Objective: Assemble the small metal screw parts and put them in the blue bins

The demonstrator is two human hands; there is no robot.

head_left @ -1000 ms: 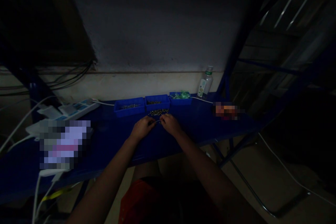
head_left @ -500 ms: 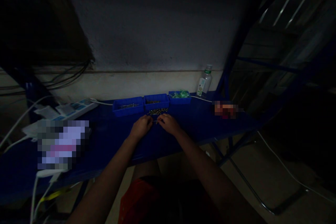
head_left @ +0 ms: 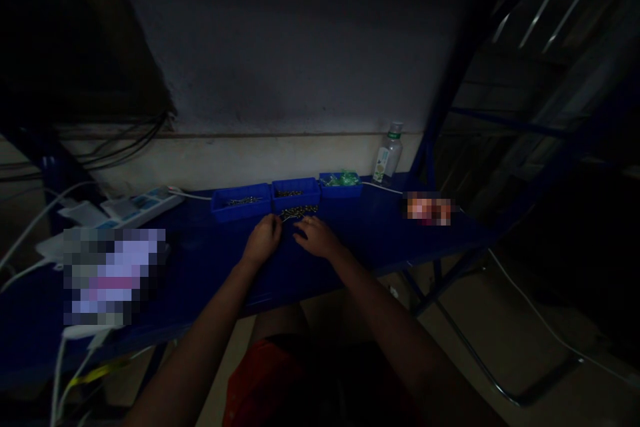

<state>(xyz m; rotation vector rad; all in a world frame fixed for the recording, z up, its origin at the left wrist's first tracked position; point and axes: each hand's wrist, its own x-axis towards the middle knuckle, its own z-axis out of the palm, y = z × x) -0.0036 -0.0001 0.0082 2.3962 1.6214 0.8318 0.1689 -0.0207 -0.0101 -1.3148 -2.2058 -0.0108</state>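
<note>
Well to the left of the left hand's fingers, a white power strip (head_left: 140, 211) is lying on the blue table (head_left: 210, 247). Closer in, just beyond the left fingers and a little to their left, a blue tray (head_left: 240, 214) is holding slim metal pins. The left hand (head_left: 262, 241) is keeping low over the table, its fingers curled closed; they seem to be pinching a thin pale piece (head_left: 287, 218), which is pointing rightward from their tips, its long axis running roughly left to right. The gloom is blurring the exact contact.

Just beyond both sets of fingertips and mostly between them, a loose pile of small brassy pieces (head_left: 303, 211) is spreading, longer from left to right than from front to back. It is starting just right of the left fingertips and reaching across in front of the right fingers, so the right hand (head_left: 319, 237) is lying nearer to most of it. The right fingers are parting from the thumb and apparently gripping nothing; whether one is touching the pile's near edge, I cannot tell.

Directly beyond the pile, a middle tray (head_left: 296, 202) is holding more small pieces. Beyond the right fingers and slightly rightward, a third tray (head_left: 342, 193) is holding crumpled green wrapping (head_left: 345, 179); farther right, a clear bottle (head_left: 390, 157) is standing.
</note>
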